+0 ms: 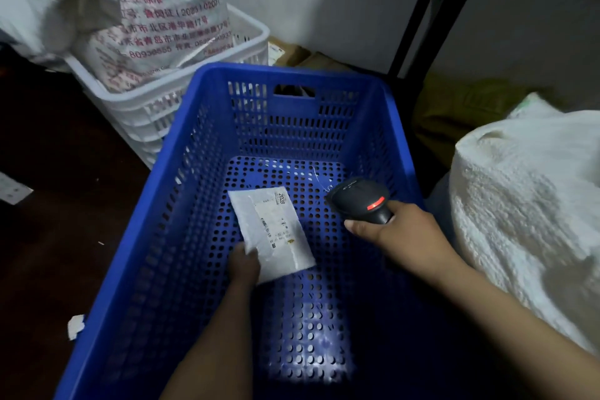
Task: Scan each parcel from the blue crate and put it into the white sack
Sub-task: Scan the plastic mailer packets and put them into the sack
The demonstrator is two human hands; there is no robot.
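A flat white parcel (271, 230) with a printed label facing up sits inside the blue crate (181, 153), near its floor. My left hand (243, 265) pinches the parcel's near left corner. My right hand (396, 230) grips a black barcode scanner (360, 200) whose red light glows; its head points left toward the parcel, a short gap away. No other parcel shows in the crate. The white sack (532, 204) bulges just right of the crate.
A white crate (156, 101) behind the blue one holds a printed woven bag (168, 19). Cardboard (292, 53) lies at the back by the wall. A dark frame post (418, 10) rises at back right. Paper scraps (76, 326) lie on the dark floor at left.
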